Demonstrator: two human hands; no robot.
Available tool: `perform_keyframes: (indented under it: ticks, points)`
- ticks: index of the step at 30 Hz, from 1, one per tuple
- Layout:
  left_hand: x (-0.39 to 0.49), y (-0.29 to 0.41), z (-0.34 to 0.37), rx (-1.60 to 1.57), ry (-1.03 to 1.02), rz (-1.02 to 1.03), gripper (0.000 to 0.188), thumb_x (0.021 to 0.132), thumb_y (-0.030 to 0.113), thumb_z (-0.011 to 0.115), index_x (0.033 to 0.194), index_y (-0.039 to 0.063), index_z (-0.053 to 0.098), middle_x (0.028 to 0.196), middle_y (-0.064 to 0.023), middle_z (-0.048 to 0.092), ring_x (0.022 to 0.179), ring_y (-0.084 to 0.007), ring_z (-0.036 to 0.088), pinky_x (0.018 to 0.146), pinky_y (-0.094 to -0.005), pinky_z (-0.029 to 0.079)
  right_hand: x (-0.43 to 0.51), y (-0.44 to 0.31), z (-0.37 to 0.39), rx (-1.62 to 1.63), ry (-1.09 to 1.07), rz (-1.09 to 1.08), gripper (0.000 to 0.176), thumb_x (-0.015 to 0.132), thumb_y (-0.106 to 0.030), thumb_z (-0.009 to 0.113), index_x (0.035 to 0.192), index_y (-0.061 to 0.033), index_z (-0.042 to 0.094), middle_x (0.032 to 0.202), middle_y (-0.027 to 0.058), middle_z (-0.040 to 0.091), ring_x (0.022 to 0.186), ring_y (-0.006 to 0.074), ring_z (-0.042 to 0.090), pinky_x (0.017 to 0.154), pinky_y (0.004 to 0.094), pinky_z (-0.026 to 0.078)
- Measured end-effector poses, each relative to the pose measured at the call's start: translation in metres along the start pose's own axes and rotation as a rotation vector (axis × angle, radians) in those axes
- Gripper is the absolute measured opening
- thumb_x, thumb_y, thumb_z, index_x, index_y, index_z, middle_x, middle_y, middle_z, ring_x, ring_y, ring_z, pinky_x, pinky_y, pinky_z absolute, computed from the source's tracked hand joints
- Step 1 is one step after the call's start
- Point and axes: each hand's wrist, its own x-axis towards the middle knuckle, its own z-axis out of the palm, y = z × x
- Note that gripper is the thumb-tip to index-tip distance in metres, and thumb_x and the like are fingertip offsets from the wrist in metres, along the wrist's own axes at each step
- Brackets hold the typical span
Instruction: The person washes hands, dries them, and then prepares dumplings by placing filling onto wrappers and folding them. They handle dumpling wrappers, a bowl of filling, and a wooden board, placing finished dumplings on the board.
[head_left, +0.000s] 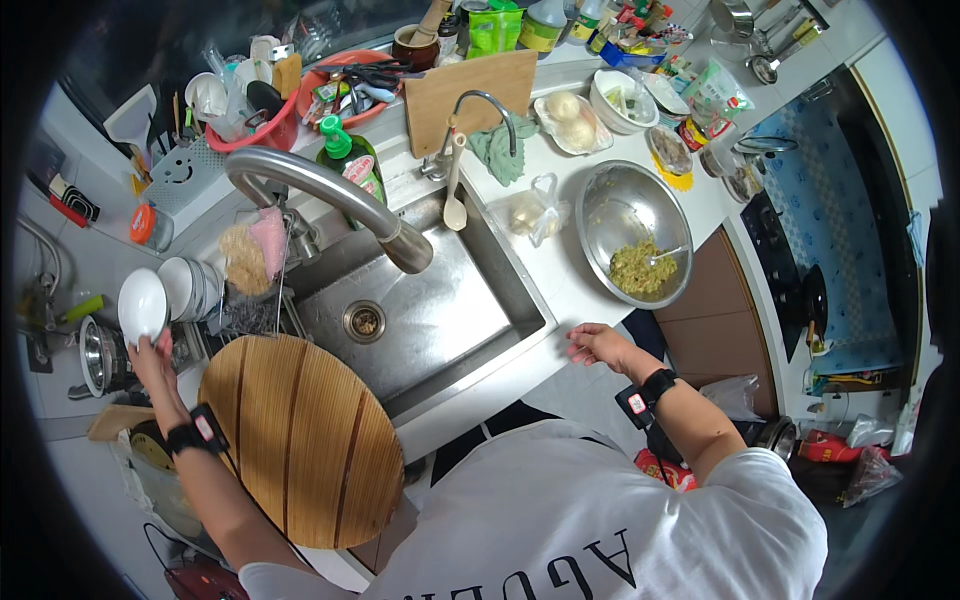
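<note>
At the far left my left hand (152, 361) grips the lower rim of a white bowl (142, 304). The bowl is held beside several white bowls (189, 286) standing on edge in a rack. My right hand (598, 346) is over the counter's front edge near the sink's right corner, fingers loosely bent and nothing in them. A large steel mixing bowl (611, 196) is just beyond it. Chopped greenish-yellow filling (641, 274) lies in that bowl with a spoon (670, 255) stuck in it.
The steel sink (442, 300) lies between my hands, with a curved faucet (330, 184) reaching over it. A round slatted wooden board (300, 442) covers the counter at front left. Dough (574, 120) sits at the back right, near a knotted plastic bag (532, 214).
</note>
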Motion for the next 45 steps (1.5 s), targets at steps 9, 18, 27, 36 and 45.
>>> perform_keyframes:
  ticks: [9, 18, 27, 36, 45]
  points:
    - [-0.262, 0.009, 0.004, -0.118, -0.143, -0.282, 0.044, 0.081, 0.005, 0.052, 0.124, 0.011, 0.043, 0.107, -0.0097, 0.058, 0.072, -0.0181, 0.063, 0.06, -0.0295, 0.057, 0.023, -0.064, 0.024, 0.001, -0.176, -0.185, 0.024, 0.095, -0.018, 0.052, 0.115, -0.0054, 0.06, 0.091, 0.0042, 0.066, 0.073, 0.0104, 0.062, 0.059, 0.0231, 0.047]
    - [-0.374, -0.05, 0.149, -0.208, -0.45, -0.617, 0.057, 0.083, 0.004, 0.05, 0.136, 0.012, 0.03, 0.109, -0.0138, 0.057, 0.072, -0.0223, 0.064, 0.052, -0.0319, 0.054, 0.026, -0.239, 0.121, -0.148, -0.673, -0.775, 0.05, 0.099, -0.027, 0.047, 0.144, -0.0082, 0.035, 0.136, 0.0043, 0.048, 0.123, 0.0148, 0.044, 0.102, 0.0285, 0.034]
    - [-0.372, -0.084, 0.178, -0.469, -0.465, -0.666, 0.058, 0.084, 0.007, 0.051, 0.137, 0.011, 0.027, 0.088, -0.0145, 0.061, 0.056, -0.0193, 0.061, 0.049, -0.0304, 0.052, 0.03, -0.254, 0.174, -0.283, -1.039, -0.582, 0.042, 0.099, -0.022, 0.046, 0.136, -0.0013, 0.044, 0.131, 0.0069, 0.054, 0.119, 0.0184, 0.051, 0.098, 0.0326, 0.043]
    - [-0.378, -0.088, 0.181, -0.449, -0.475, -0.688, 0.061, 0.083, 0.013, 0.055, 0.138, 0.01, 0.028, 0.087, -0.013, 0.06, 0.056, -0.0175, 0.06, 0.051, -0.03, 0.052, 0.151, -0.321, 0.294, -0.84, -0.898, -1.017, 0.039, 0.098, -0.014, 0.048, 0.135, -0.0022, 0.045, 0.096, 0.003, 0.059, 0.076, 0.0094, 0.059, 0.068, 0.0237, 0.05]
    - [-0.372, -0.086, 0.191, -0.479, -0.482, -0.714, 0.058, 0.085, 0.012, 0.052, 0.139, 0.011, 0.03, 0.089, -0.0107, 0.062, 0.052, -0.0149, 0.059, 0.047, -0.0262, 0.05, 0.168, -0.332, 0.357, -1.095, -0.817, -1.235, 0.028, 0.095, -0.013, 0.053, 0.118, 0.0015, 0.058, 0.084, 0.0124, 0.065, 0.055, 0.0146, 0.058, 0.056, 0.03, 0.049]
